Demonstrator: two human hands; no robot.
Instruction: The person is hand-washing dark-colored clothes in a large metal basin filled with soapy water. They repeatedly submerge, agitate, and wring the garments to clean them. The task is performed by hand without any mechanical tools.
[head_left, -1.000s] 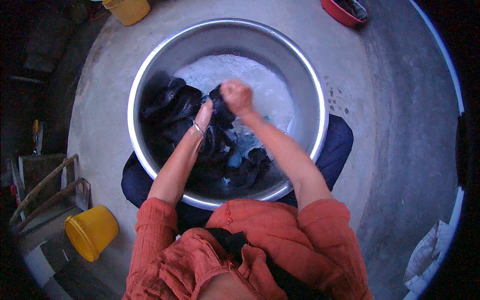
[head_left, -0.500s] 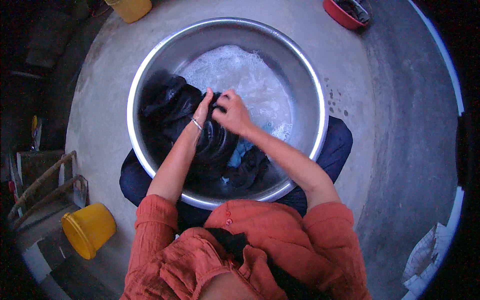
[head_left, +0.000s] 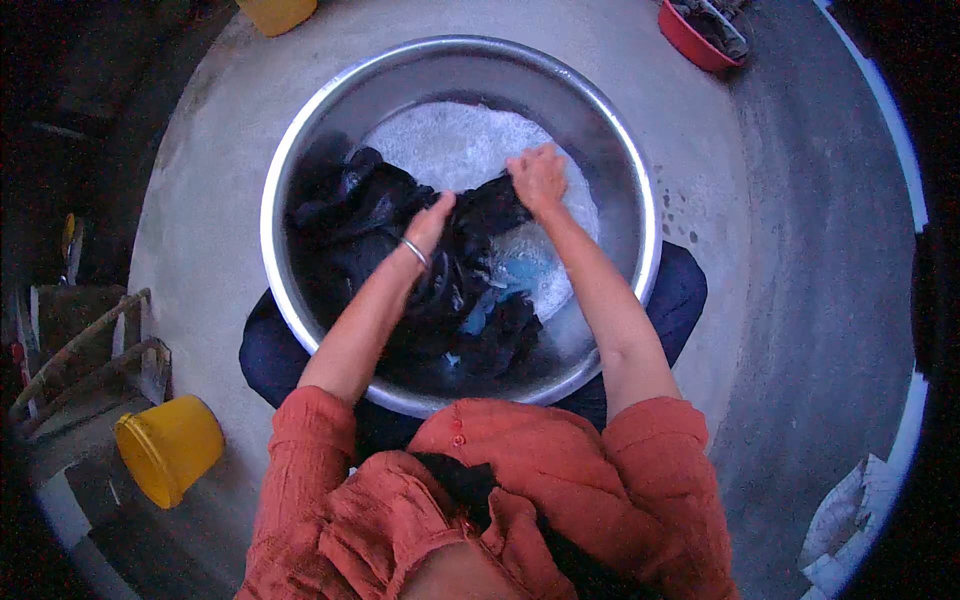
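A wide metal basin point(head_left: 640, 240) stands between my legs, with cloudy, sudsy water point(head_left: 460, 140) in it. Wet dark cloth point(head_left: 350, 220) is heaped along its left and near side, and a bit of light blue cloth point(head_left: 478, 318) shows among the folds. My right hand point(head_left: 540, 178) is closed on an edge of the dark cloth and holds it stretched over the water. Around the same cloth, nearer the basin's middle, is my left hand point(head_left: 430, 222), a bangle on its wrist; its thumb side shows and the other fingers are hidden.
A yellow bucket point(head_left: 175, 450) lies tilted on the floor at the near left, beside some wooden bars point(head_left: 85, 345). Another yellow container point(head_left: 278, 12) is at the far left. A red basin point(head_left: 695, 38) with dark contents stands at the far right.
My right hand has moved right and away from my left, drawing a stretch of dark cloth out between them. My left hand has shifted slightly right.
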